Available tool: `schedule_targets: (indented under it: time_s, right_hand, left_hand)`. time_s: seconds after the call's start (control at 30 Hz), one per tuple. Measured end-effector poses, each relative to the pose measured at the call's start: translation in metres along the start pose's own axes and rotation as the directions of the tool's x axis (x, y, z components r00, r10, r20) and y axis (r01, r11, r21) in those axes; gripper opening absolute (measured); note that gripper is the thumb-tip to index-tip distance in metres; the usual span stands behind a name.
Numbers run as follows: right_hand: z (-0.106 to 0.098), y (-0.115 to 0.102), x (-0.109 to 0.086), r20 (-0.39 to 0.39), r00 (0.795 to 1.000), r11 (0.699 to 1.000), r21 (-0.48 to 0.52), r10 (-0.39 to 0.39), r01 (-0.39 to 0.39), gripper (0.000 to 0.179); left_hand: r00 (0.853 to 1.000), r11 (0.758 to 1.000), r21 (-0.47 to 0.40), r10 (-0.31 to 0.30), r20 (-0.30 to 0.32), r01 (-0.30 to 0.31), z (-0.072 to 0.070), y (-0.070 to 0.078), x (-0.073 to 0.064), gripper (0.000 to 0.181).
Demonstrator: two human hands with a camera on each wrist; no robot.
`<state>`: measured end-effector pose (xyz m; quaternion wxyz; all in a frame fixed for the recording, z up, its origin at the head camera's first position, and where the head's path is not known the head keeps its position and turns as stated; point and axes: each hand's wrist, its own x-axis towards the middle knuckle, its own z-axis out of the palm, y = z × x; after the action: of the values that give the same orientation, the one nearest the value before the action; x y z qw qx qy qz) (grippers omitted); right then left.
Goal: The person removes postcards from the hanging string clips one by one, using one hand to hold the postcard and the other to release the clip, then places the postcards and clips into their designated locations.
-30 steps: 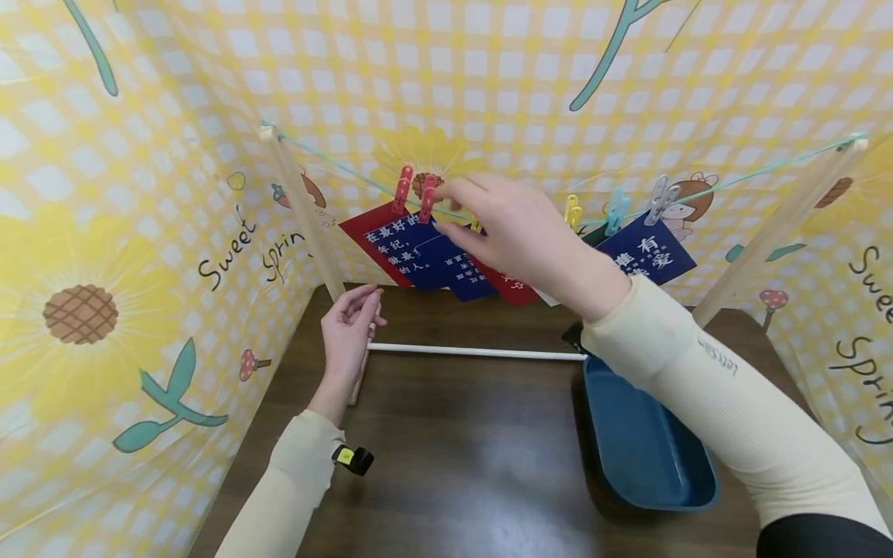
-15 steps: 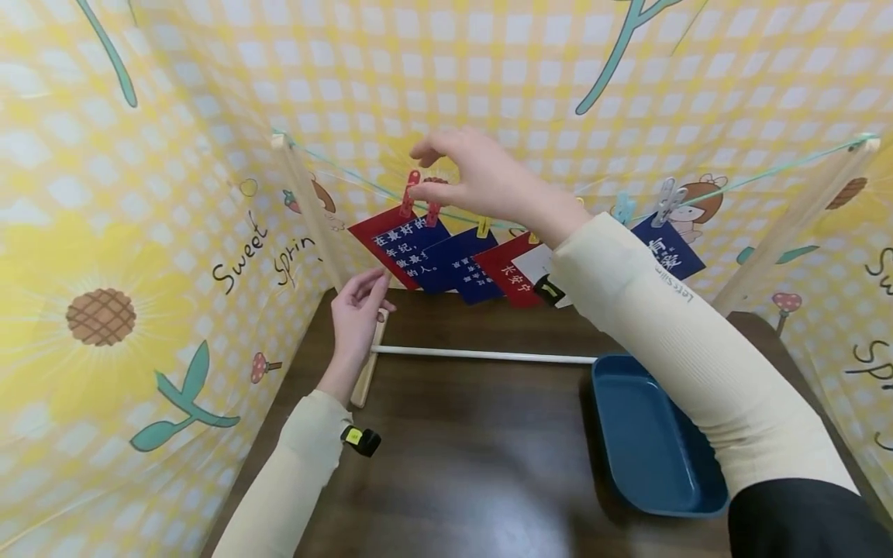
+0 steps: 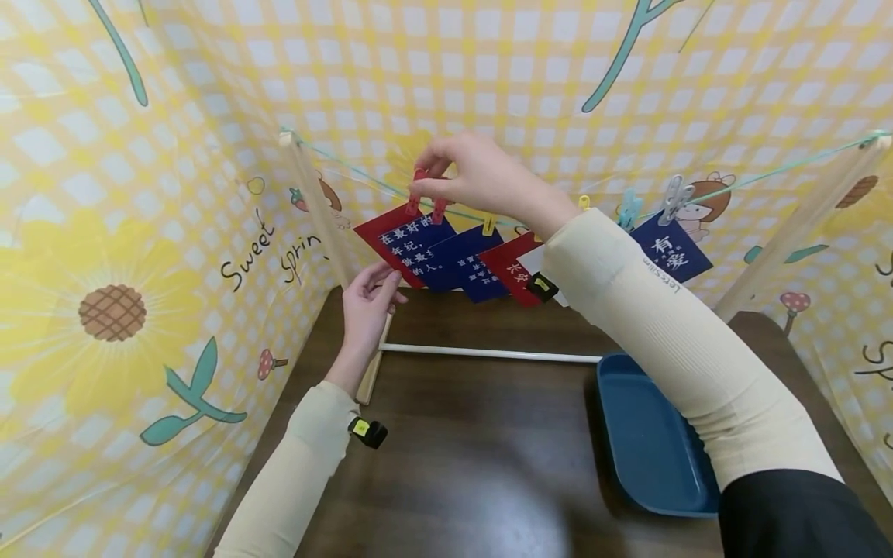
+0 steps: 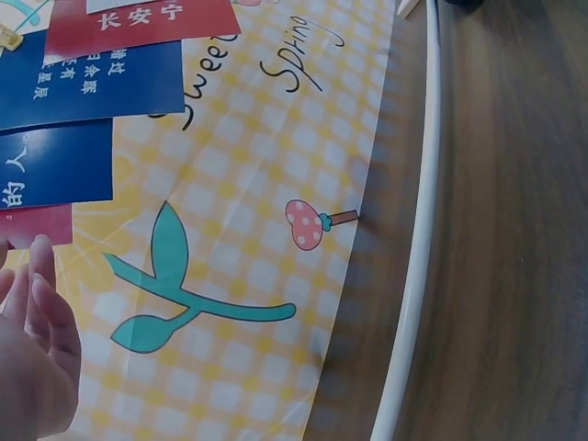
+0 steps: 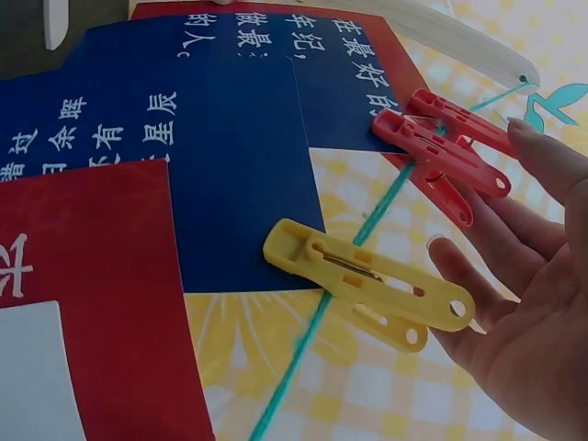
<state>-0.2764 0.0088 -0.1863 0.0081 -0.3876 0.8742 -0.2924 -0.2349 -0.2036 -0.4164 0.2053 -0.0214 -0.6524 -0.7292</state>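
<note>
Checked backdrop (image 3: 530, 70); left hand (image 3: 366, 314) pinches red card (image 3: 379, 225) behind blue card (image 3: 416, 249), right hand (image 3: 481, 177) red clothespin (image 3: 413, 204).

Wall cloth (image 3: 488, 77): we read "Sweet Spring".
Sleeve (image 3: 670, 349): "Letsslim".
Left blue card (image 3: 416, 249): "在最好的年纪".
Middle blue card (image 5: 243, 175): "星辰".
Lettered red card (image 4: 142, 26): "长安宁".
Right blue card (image 3: 671, 249): "有" and "爱".

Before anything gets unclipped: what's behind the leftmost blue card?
A red card shows past the left edge of the blue card; its remaining face and anything else behind are covered.
</note>
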Motion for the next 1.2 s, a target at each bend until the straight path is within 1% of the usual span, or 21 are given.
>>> schedule_targets:
  time_s: [0.23,0.43,0.6,0.67,0.8,0.97,1.03,1.13,1.2]
  right_hand:
    - [0.002,0.003,0.001,0.008,1.0,0.999,0.049,0.004,-0.005,0.025]
    - [0.004,0.009,0.0,-0.016,0.999,0.994,0.11,-0.028,0.03,0.022]
    - [0.005,0.012,0.002,-0.016,0.999,0.988,0.151,-0.035,0.037,0.022]
    - [0.005,0.012,0.003,-0.014,0.999,0.986,0.162,-0.038,0.04,0.022]
    - [0.007,0.012,0.005,-0.006,0.999,0.981,0.189,-0.038,0.039,0.023]
    - [0.009,0.012,0.007,-0.008,0.999,0.981,0.191,-0.036,0.036,0.024]
    - [0.011,0.012,0.007,-0.023,0.999,0.983,0.174,-0.048,0.051,0.023]
    - [0.015,0.012,0.007,-0.06,0.993,0.981,0.158,-0.102,0.11,0.021]
    - [0.017,0.012,0.006,-0.088,0.985,0.977,0.143,-0.146,0.157,0.019]
  left_hand:
    - [0.999,0.999,-0.037,0.038,0.005,-0.038,0.003,0.003,0.001,0.019]
    - [0.997,0.994,-0.081,0.074,0.015,-0.073,0.002,0.007,0.005,0.013]
    - [0.997,0.992,-0.092,0.083,0.006,-0.082,0.0,0.008,0.006,0.009]
    - [0.996,0.991,-0.101,0.09,-0.002,-0.09,0.0,0.007,0.006,0.009]
    - [0.994,0.987,-0.122,0.104,-0.017,-0.105,-0.001,0.005,0.006,0.016]
    - [0.994,0.984,-0.146,0.103,-0.026,-0.106,-0.002,0.004,0.006,0.018]
    - [0.995,0.983,-0.155,0.1,-0.031,-0.103,-0.002,0.005,0.006,0.018]
    - [0.995,0.979,-0.179,0.088,-0.039,-0.094,-0.002,0.007,0.006,0.02]
    - [0.996,0.976,-0.199,0.078,-0.044,-0.085,-0.001,0.009,0.007,0.02]
